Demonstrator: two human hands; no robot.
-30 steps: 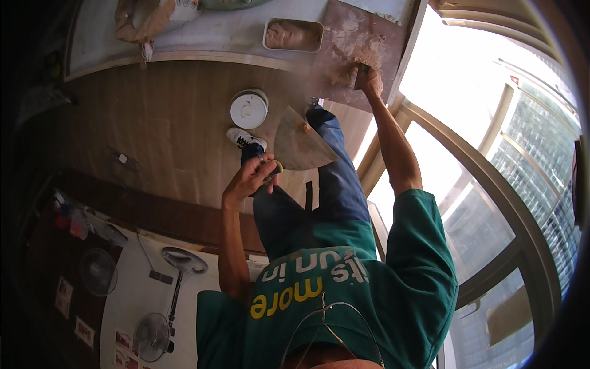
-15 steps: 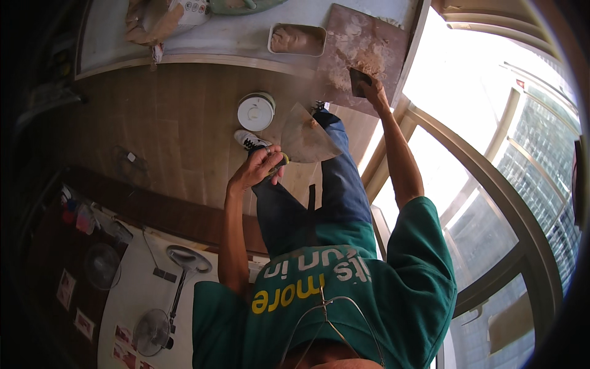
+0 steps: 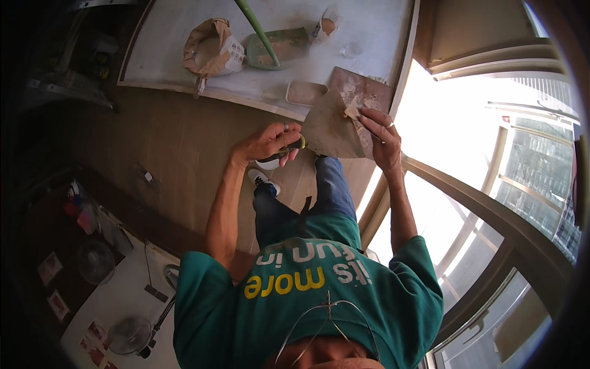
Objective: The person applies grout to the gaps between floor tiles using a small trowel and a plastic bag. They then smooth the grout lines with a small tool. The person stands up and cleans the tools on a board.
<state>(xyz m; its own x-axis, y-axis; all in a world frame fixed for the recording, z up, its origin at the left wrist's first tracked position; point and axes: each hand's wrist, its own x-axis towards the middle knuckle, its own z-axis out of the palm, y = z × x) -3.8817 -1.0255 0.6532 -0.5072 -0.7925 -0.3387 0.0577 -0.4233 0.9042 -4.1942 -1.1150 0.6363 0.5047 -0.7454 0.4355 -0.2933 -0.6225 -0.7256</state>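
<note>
Wooden floor (image 3: pixel 153 147) by window | left hand (image 3: pixel 270 142) gripped trowel (image 3: pixel 332 132) handle | right hand (image 3: pixel 381 138) fingers pinched putty at blade's top edge

From my remote view: short-sleeved green cotton T-shirt (image 3: pixel 319 301) with yellow and white lettering across the chest. Dark blue denim trousers (image 3: pixel 307 203). White low-cut shoe (image 3: pixel 261 178) with dark sole edge. Both forearms bare. One slim metal ring on each of the hands: left (image 3: pixel 270 142), right (image 3: pixel 381 138).
</note>
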